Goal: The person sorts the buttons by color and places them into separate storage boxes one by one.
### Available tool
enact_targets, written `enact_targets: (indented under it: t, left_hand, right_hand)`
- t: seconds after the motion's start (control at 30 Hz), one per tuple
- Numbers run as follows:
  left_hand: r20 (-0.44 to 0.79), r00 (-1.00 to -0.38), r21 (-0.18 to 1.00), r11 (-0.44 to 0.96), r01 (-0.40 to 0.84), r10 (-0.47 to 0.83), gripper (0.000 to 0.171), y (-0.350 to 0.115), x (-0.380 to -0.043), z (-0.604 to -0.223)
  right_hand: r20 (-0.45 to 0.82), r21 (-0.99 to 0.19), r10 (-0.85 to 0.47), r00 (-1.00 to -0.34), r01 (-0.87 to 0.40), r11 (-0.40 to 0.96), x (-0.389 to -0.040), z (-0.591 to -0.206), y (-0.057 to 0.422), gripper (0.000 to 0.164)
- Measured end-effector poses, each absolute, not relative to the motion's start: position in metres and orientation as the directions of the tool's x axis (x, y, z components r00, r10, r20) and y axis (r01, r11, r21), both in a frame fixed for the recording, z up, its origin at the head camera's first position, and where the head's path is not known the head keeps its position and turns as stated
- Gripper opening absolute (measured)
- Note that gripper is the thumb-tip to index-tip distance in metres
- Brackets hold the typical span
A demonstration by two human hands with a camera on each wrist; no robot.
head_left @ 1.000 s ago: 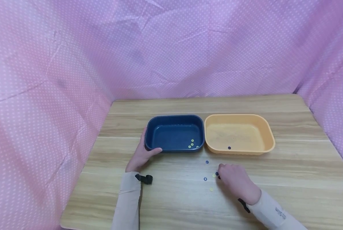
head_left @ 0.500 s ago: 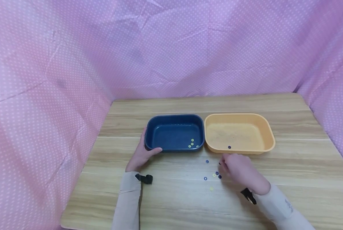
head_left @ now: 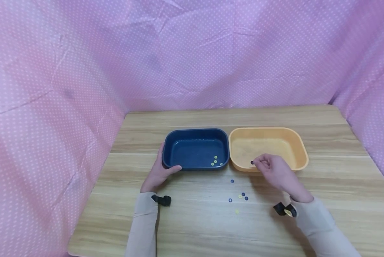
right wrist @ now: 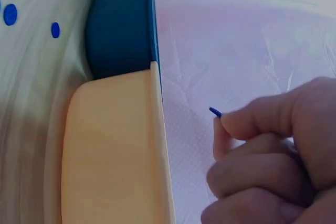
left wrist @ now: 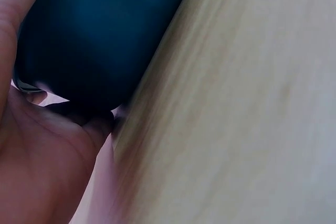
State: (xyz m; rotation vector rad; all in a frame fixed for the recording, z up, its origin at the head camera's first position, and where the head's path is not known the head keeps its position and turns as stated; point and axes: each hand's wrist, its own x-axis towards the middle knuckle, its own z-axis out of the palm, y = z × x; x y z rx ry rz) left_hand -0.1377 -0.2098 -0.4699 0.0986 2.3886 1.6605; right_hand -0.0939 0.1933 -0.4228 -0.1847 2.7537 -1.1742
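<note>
- Two forearms in pale sleeves (head_left: pixel 143 225) reach in from the near edge of the wooden table (head_left: pixel 195 232), the left one nearly straight ahead, the right one slanting inward.
- The left hand (head_left: pixel 157 174) lies at the left end of the navy bin (head_left: pixel 192 151), thumb along the front rim, fingers round the end wall.
- The right hand (head_left: pixel 277 173) is above the front rim of the orange bin (head_left: pixel 300 153), its fingertips over the inside; whether it touches the rim cannot be told.
- Half a second ago the right hand was over the table just in front of that rim; it has since moved forward. The left hand has not shifted.
- A dark button seen earlier on the orange bin's floor now falls behind the right hand.
- The right thumb and forefinger pinch a blue button (right wrist: pixel 215 112) by its edge, the other fingers curled in; the left hand grips its bin.
- Four yellow buttons (head_left: pixel 215 161) lie in the navy bin; four loose blue buttons (head_left: pixel 232 181) and two loose yellow buttons (head_left: pixel 237 212) lie on the table.
</note>
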Motion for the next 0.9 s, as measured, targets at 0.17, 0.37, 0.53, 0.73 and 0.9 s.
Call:
enact_targets:
  t: [0.17,0.37,0.53,0.73,0.9]
  left_hand:
    - [-0.148,-0.972,0.927,0.367,-0.073,0.181,0.109,-0.210,-0.137,-0.471]
    - [-0.154,-0.972,0.930,0.359,-0.081,0.179,0.109,-0.210,-0.137,-0.470]
    - [-0.160,-0.971,0.927,0.364,-0.086,0.179,0.108,-0.210,-0.137,-0.470]
    - [-0.160,-0.972,0.928,0.361,-0.088,0.175,0.109,-0.212,-0.137,-0.470]
    - [-0.169,-0.970,0.923,0.372,-0.094,0.174,0.109,-0.212,-0.138,-0.469]
  right_hand:
    - [-0.097,-0.736,-0.119,-0.988,-0.009,0.677,-0.100,-0.420,0.202,0.034]
    - [-0.068,-0.738,-0.087,-0.994,-0.009,0.675,-0.106,-0.421,0.208,0.038]
    - [-0.091,-0.737,-0.065,-0.994,0.023,0.676,-0.109,-0.426,0.211,0.040]
    - [-0.119,-0.722,-0.029,-0.992,0.066,0.688,-0.113,-0.428,0.216,0.044]
    - [-0.132,-0.721,-0.004,-0.991,0.093,0.687,-0.114,-0.428,0.219,0.043]
